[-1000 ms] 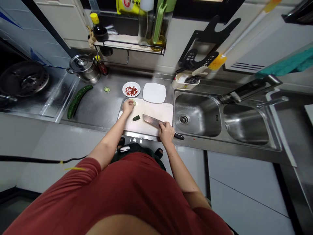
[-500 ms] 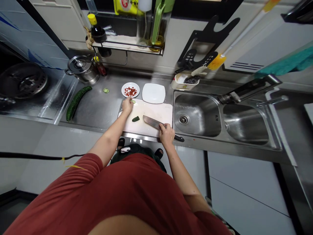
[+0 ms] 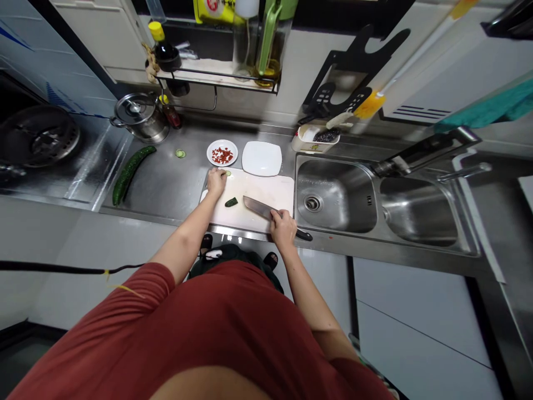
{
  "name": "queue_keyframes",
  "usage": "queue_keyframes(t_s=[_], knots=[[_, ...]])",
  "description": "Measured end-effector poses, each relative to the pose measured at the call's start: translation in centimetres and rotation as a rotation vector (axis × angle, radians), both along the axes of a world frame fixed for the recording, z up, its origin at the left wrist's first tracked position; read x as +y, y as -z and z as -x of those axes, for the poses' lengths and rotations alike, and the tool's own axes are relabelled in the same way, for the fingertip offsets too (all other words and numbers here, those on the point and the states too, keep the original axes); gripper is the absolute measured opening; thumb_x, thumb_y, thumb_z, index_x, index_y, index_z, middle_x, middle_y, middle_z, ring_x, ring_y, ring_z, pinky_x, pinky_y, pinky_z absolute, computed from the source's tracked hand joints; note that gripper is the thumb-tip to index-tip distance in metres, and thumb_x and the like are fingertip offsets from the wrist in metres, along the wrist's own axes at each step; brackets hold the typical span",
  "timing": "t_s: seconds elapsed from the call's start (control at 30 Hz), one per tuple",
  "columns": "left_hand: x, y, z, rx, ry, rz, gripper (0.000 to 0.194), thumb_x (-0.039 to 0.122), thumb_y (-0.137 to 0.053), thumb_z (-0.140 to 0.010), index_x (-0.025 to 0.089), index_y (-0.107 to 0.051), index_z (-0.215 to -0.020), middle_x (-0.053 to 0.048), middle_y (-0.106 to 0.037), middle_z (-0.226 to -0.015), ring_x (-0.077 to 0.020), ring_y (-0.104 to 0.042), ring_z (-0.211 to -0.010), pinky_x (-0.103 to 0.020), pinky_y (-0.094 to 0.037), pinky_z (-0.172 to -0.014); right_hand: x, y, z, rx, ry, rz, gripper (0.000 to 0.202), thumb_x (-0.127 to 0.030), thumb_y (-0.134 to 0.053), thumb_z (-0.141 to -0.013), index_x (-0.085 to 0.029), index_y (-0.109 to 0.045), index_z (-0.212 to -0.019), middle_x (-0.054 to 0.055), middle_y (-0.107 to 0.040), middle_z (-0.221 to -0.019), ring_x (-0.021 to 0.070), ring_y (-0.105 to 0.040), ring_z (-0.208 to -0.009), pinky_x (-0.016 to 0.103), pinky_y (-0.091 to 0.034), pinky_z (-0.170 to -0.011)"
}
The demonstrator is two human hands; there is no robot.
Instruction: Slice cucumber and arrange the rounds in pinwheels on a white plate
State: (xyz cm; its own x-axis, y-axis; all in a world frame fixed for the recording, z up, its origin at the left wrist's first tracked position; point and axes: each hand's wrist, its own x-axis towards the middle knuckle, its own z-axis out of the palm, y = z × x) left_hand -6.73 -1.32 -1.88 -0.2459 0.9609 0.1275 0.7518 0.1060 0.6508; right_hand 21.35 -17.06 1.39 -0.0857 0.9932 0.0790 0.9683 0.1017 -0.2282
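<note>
My right hand (image 3: 283, 226) is wrapped round a kitchen knife (image 3: 258, 207), whose broad blade lies low over the white cutting board (image 3: 266, 190) and points left. The black handle end sticks out past my palm. At the board's upper left corner, my left hand (image 3: 216, 181) has its fingers pinched together at a small pale cucumber slice (image 3: 227, 173). Between the hands, a short dark green cucumber piece (image 3: 231, 202) rests on the board. A long whole cucumber (image 3: 130, 175) lies on the steel counter to the left, and cucumber slices (image 3: 180, 153) lie beyond it.
Behind the board stand a white plate of chopped red pieces (image 3: 222, 153) and a bare square white plate (image 3: 261, 158). To the right is a double sink (image 3: 335, 194). A lidded steel pot (image 3: 141, 118) stands back left, below a bottle shelf (image 3: 216, 72).
My left fingers have drawn slightly toward me, away from the rim of the plate with red pieces, staying at the slice. The knife and right hand have hardly moved.
</note>
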Motion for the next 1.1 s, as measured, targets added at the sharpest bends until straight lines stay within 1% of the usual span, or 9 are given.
queue_keyframes(t_s=[0.13, 0.3, 0.4, 0.5, 0.67, 0.83, 0.97, 1.1], knots=[[-0.9, -0.2, -0.2, -0.007, -0.046, -0.020, 0.020, 0.020, -0.054, -0.079, 0.020, -0.067, -0.095, -0.010, -0.060, -0.097, -0.0257, -0.052, -0.099, -0.040, -0.038, -0.094, 0.0, 0.0, 0.1, 0.025, 0.016, -0.004, 0.036, -0.019, -0.050, -0.085, -0.023, -0.062, -0.119, 0.008, -0.052, -0.108, 0.0181, -0.047, -0.085, 0.029, -0.030, -0.074], [-3.5, -0.8, -1.1, -0.047, -0.113, -0.050, 0.024, 0.023, -0.050, -0.083, 0.020, -0.065, -0.100, -0.010, -0.061, -0.099, -0.0234, -0.054, -0.097, -0.038, -0.040, -0.093, 0.1, 0.2, 0.3, 0.093, 0.117, 0.018, 0.036, -0.020, -0.049, -0.086, -0.022, -0.062, -0.119, 0.007, -0.052, -0.104, 0.0155, -0.049, -0.075, 0.028, -0.032, -0.070], [-5.2, -1.1, -1.6, -0.068, -0.104, -0.058, 0.023, 0.024, -0.049, -0.084, 0.019, -0.065, -0.100, -0.010, -0.062, -0.099, -0.0224, -0.055, -0.096, -0.037, -0.040, -0.093, 0.4, 0.1, 0.6, 0.157, 0.181, 0.053, 0.033, -0.026, -0.047, -0.090, -0.022, -0.063, -0.119, 0.006, -0.052, -0.101, 0.0140, -0.048, -0.071, 0.027, -0.032, -0.066], [-6.6, -1.1, -1.9, -0.068, -0.070, -0.070, 0.023, 0.027, -0.048, -0.086, 0.019, -0.065, -0.099, -0.009, -0.063, -0.099, -0.0212, -0.056, -0.095, -0.035, -0.042, -0.091, 0.7, 0.0, 0.8, 0.213, 0.204, 0.075, 0.032, -0.029, -0.045, -0.091, -0.022, -0.064, -0.117, 0.005, -0.052, -0.098, 0.0141, -0.049, -0.072, 0.026, -0.033, -0.065], [-8.3, -1.1, -2.2, -0.044, -0.015, -0.086, 0.023, 0.029, -0.046, -0.088, 0.020, -0.065, -0.099, -0.009, -0.063, -0.099, -0.0204, -0.056, -0.096, -0.034, -0.042, -0.090, 1.0, -0.1, 1.2, 0.235, 0.181, 0.102, 0.032, -0.030, -0.044, -0.093, -0.022, -0.063, -0.118, 0.004, -0.052, -0.097, 0.0152, -0.051, -0.077, 0.025, -0.034, -0.066], [-9.7, -1.1, -2.6, -0.014, 0.048, -0.062, 0.022, 0.029, -0.046, -0.089, 0.021, -0.065, -0.097, -0.008, -0.063, -0.098, -0.0213, -0.056, -0.099, -0.035, -0.042, -0.092, 1.4, -0.2, 1.8, 0.231, 0.151, 0.127, 0.033, -0.032, -0.042, -0.094, -0.023, -0.062, -0.119, 0.005, -0.051, -0.097, 0.0156, -0.051, -0.079, 0.024, -0.035, -0.065], [-10.7, -0.9, -2.8, -0.012, 0.084, -0.048, 0.021, 0.030, -0.046, -0.089, 0.022, -0.065, -0.096, -0.008, -0.063, -0.099, -0.0213, -0.056, -0.100, -0.036, -0.042, -0.093, 1.7, -0.5, 2.4, 0.313, 0.102, 0.102, 0.033, -0.032, -0.043, -0.093, -0.022, -0.063, -0.117, 0.005, -0.052, -0.098, 0.0172, -0.053, -0.082, 0.025, -0.039, -0.069], [-11.4, -0.7, -2.8, -0.021, 0.114, -0.037, 0.022, 0.031, -0.045, -0.091, 0.023, -0.065, -0.097, -0.008, -0.063, -0.100, -0.0204, -0.056, -0.100, -0.035, -0.042, -0.093, 2.0, -1.2, 3.2, 0.363, 0.038, 0.101, 0.034, -0.032, -0.040, -0.094, -0.020, -0.063, -0.117, 0.006, -0.054, -0.098, 0.0179, -0.055, -0.086, 0.026, -0.041, -0.075]])
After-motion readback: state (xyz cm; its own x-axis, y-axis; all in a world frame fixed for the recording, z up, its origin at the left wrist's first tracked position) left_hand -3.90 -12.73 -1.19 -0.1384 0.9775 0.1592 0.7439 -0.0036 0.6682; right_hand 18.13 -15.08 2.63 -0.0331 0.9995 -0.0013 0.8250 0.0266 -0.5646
